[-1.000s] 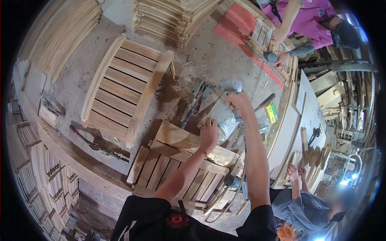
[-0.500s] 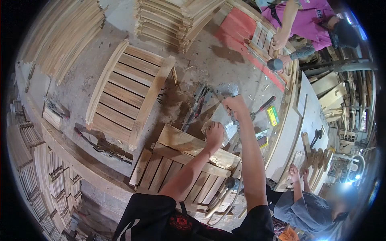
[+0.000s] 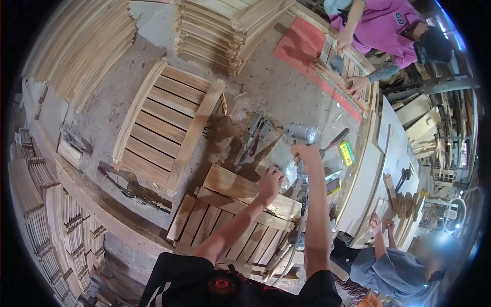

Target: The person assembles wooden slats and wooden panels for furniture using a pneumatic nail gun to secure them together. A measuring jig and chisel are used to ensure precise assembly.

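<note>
Currently: right hand (image 3: 307,155) closed round tool (image 3: 302,132), top crosswise beyond fist; left hand (image 3: 270,186) nearer board (image 3: 230,183), fingers curled, contents unclear.

Workbench (image 3: 230,97), two bare hands.
Right hand (image 3: 305,155): grips air tool (image 3: 302,133); left hand (image 3: 271,182): beside it.

Tool (image 3: 300,133) partly hidden by right grip (image 3: 308,155)

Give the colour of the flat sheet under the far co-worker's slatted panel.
The sheet is red, clearest in the head view.
</note>
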A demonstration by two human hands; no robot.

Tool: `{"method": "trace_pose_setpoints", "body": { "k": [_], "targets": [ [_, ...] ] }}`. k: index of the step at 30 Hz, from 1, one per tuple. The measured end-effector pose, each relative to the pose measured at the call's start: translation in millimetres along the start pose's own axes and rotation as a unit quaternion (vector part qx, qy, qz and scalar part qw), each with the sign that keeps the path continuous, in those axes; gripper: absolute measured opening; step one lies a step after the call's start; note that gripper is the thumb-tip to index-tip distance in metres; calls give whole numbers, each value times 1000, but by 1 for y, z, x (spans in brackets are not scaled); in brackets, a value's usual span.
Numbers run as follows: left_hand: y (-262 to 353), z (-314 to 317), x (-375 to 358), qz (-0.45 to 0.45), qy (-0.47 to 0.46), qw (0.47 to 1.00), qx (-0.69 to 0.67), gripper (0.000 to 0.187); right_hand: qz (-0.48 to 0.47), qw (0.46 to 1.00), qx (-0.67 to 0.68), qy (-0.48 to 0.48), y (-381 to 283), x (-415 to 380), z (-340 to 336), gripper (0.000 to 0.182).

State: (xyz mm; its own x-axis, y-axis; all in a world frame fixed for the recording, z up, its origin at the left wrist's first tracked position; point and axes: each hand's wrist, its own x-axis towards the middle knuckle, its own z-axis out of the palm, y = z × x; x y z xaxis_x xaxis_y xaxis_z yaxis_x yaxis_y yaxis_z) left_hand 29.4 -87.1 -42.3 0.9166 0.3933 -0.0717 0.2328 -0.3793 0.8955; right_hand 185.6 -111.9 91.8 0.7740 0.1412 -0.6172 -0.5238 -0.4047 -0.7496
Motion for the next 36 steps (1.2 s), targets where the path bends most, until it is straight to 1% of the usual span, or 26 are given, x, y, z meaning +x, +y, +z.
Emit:
{"method": "trace_pose_setpoints", "body": {
  "k": [3,6,7,8,9,12,15,18,21,24,27,30,33,36],
  "targets": [
    [0,0,3,8,57,998,-15,11,-9,1000,-3,-17,6,-1,-3,7],
    [-4,-8,9,-65,54,991,-99,14,-42,999,-13,-19,9,-5,-3,16],
    [-10,-12,15,-141,28,966,-214,15,-57,998,-15,-17,8,-11,-2,20],
    [-17,-17,25,-215,2,921,-324,17,-59,998,-10,-18,7,-18,-1,23],
    [-25,-20,33,-286,-23,857,-428,19,-60,998,-6,-18,5,-30,-1,25],
    [-16,-43,60,-287,-8,757,-587,18,-46,999,2,-10,13,-55,-5,30],
    [-24,-41,83,-307,-30,648,-697,17,-45,999,14,-8,11,-74,-11,33],
    [-20,-36,90,-310,-41,622,-718,15,-49,998,34,-4,10,-85,-15,32],
    [-16,-28,94,-311,-21,616,-723,15,-45,999,25,-9,15,-84,-24,33],
    [-25,-21,97,-297,-28,618,-727,16,-26,999,14,-23,18,-80,-29,32],
    [-29,-15,106,-312,-16,606,-731,16,-6,999,12,-30,20,-77,-32,31],
    [-28,-18,114,-312,-53,543,-778,15,-3,1000,13,-26,20,-73,-31,31],
    [-29,-15,119,-310,-45,582,-750,14,-15,999,13,-26,19,-68,-28,32],
    [-38,-7,123,-322,-22,588,-742,16,-14,999,15,-24,20,-61,-26,33]
  ]
}}
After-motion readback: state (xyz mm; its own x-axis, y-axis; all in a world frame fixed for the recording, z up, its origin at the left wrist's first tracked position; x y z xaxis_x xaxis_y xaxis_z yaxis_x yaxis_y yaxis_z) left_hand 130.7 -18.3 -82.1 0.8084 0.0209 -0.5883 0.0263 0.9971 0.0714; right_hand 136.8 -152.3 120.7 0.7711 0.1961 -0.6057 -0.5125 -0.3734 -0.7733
